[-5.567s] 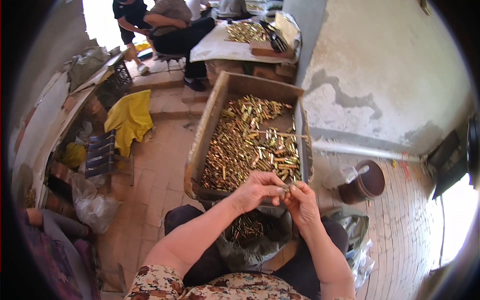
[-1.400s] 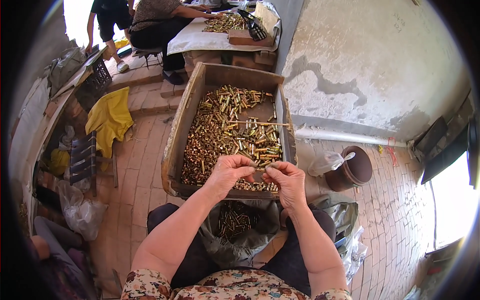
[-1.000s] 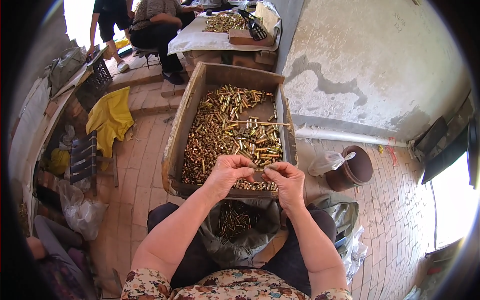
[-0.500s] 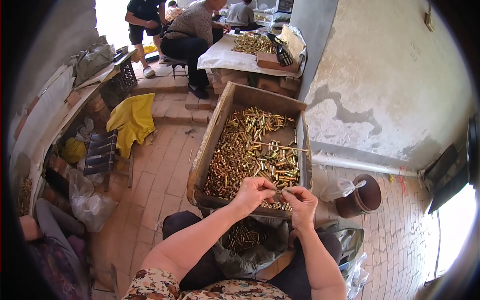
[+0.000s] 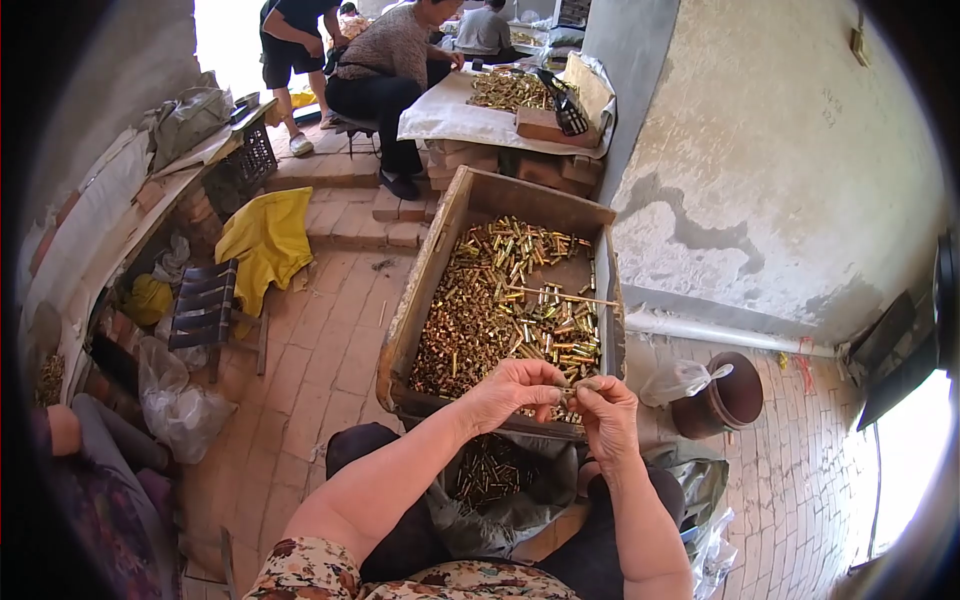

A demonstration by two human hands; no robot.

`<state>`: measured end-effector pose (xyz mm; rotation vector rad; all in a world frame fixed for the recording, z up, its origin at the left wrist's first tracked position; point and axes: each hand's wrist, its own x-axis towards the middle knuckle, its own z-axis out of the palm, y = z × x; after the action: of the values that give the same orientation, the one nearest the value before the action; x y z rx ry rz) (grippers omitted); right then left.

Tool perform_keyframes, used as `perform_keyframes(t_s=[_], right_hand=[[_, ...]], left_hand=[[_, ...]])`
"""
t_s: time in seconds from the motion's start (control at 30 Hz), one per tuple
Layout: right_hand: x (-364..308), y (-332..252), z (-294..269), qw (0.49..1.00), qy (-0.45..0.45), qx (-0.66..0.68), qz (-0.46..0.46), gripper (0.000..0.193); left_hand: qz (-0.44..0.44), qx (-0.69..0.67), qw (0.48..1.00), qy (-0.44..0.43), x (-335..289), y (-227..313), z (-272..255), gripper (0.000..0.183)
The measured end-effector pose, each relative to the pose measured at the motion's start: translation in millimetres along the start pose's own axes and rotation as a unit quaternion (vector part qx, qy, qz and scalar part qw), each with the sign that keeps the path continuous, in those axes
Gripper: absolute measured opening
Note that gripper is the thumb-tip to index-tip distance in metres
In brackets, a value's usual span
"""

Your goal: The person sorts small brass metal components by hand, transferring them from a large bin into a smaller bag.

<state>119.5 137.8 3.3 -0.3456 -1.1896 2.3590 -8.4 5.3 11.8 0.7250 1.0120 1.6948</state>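
My left hand [image 5: 512, 388] and my right hand [image 5: 608, 408] meet fingertip to fingertip over the near edge of a wooden box [image 5: 400, 345]. Both are closed in a pinch on what looks like a small brass-coloured metal piece, mostly hidden by the fingers. Inside the box, tiny coppery parts [image 5: 455, 325] are heaped on the left, and longer brass-coloured tubes [image 5: 560, 325] lie on the right. A thin stick [image 5: 565, 295] crosses the tubes. Below my hands, between my knees, a grey sack [image 5: 465, 515] hangs open with more small brass-coloured tubes [image 5: 495, 468] in it.
Right of the box stand a brown bucket [image 5: 720, 395] and a clear plastic bag [image 5: 675, 380]. To the left are a strap stool [image 5: 203, 305] and yellow cloth [image 5: 265, 235]. Ahead, people sit and stand by a covered table [image 5: 435, 122] of brass pieces. Another person's legs [image 5: 110, 470] show at left.
My hands have shifted slightly right and still meet in a pinch. The standing person at the back leans further down. The view has moved a little.
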Motion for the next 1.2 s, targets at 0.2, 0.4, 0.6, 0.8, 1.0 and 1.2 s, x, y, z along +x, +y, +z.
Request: perform_keyframes(t_s=[0.2,0.4,0.6,0.8,1.0,1.2], right_hand=[[-2.3,2.0,-1.1,0.999,-0.01,0.027,0.021,0.009],[-5.3,4.0,0.5,0.997,-0.033,0.06,0.039,0.009],[-4.9,4.8,1.9,0.997,-0.034,0.053,0.042,0.008],[-5.2,-8.2,2.7,0.998,-0.033,-0.037,0.046,0.008],[-20.5,-39.8,5.7,0.941,-0.154,-0.265,0.146,0.01],[0.1,-23.1,-19.9,0.879,-0.083,-0.469,0.024,0.016]], left_hand=[[-0.01,-0.052,0.998,-0.018,-0.6,-4.4,-1.3,0.012],[0.001,-0.085,0.996,-0.029,-1.7,-7.1,-1.5,0.008],[0.0,-0.1,0.995,-0.018,-5.5,-1.9,3.9,0.006],[-0.023,-0.032,0.999,-0.014,-10.1,10.2,5.4,0.006],[-0.087,0.156,0.983,-0.037,-18.0,29.2,1.7,0.009],[0.007,0.275,0.953,0.124,1.2,18.8,-18.8,0.008]])
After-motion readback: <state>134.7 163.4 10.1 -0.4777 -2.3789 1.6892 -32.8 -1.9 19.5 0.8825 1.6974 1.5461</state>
